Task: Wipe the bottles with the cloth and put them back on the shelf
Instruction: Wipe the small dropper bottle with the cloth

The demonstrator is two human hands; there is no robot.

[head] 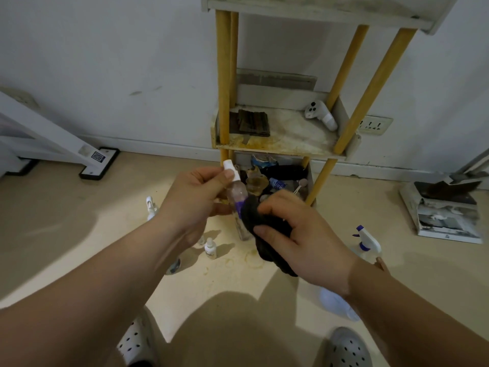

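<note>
Risks first. The left hand [195, 192] pinches the spray bottle [238, 193] high up, thumb and fingers closed on the neck just under the white cap. That is a narrow hold on a smooth, clear body. If the cloth drags hard downward, the bottle could twist or slip out of the pinch and fall. Small dropper bottles [211, 247] stand on the floor directly below, and a drop would likely knock them over. Pressure on the cap might also fire the nozzle or loosen the top. The trigger sprayer [366, 241] stands near the right forearm, so a wide elbow swing could tip it.

Grip and position. The right hand [299, 234] is curled round the dark cloth [264, 234], thumb on top and fingers beneath, and the cloth wraps the bottle's lower half over the purple label. The bottle is tilted, cap to the far left and base nearer and to the right. It spans the two hands, its bare middle showing between them. The base seems to peek out at the cloth's left edge. How tightly the cloth clamps it cannot be told.

The shelf [277, 144] stands just beyond the hands. Its middle board is stained and holds a white controller [318, 113] at the far right.
</note>
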